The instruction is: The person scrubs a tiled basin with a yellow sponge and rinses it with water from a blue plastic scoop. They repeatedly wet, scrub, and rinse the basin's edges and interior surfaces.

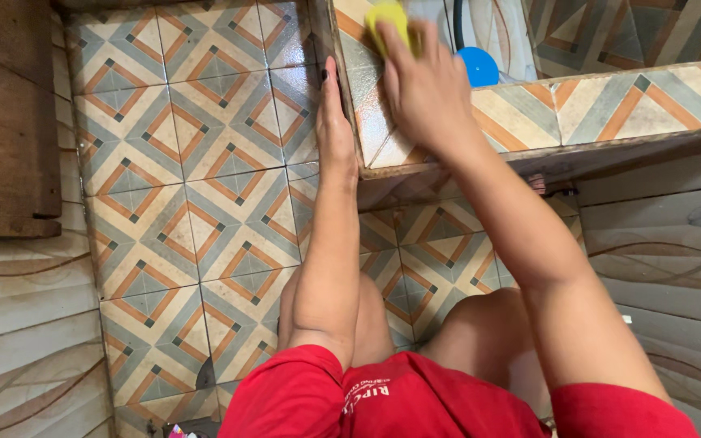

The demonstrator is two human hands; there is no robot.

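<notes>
My right hand [427, 85] presses a yellow-green sponge [389, 18] against the top of a tiled ledge [610, 105], fingers wrapped over it. My left hand [334, 126] rests flat and edge-on against the ledge's left side wall, fingers straight and together, holding nothing. Both forearms reach forward from my red shirt sleeves, above my bare knees.
A patterned tile floor [196, 186] spreads below and left. A blue round plastic object [478, 66] sits behind the ledge beside a dark hose. A brown wooden door [6, 122] stands at left. Pale tiled walls flank both sides.
</notes>
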